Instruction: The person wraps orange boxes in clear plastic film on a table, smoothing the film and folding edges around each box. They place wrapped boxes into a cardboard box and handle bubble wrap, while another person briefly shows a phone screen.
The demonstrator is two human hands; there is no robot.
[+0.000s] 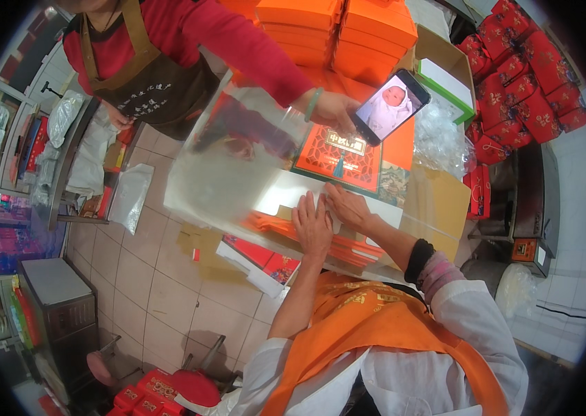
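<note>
My left hand (313,223) lies palm down, fingers extended, on a white cardboard panel (378,210) on the table in front of me. Beside it my right hand (347,205) rests with bent fingers, its fingertips close to those of my left. Whether the right fingers pinch the card's edge cannot be made out. Just beyond my hands is an orange-red printed gift box (319,169) with a blue tassel design and writing. Folded orange cardboard pieces (280,226) lie under and beside the white panel, towards my body.
Across the table (209,203), a person's hand (332,112) holds out a smartphone (391,106) showing a baby photo. Stacked orange boxes (298,26), a clear plastic heap (438,138) and an open carton (441,44) stand beyond. Red gift boxes (524,78) are piled at right.
</note>
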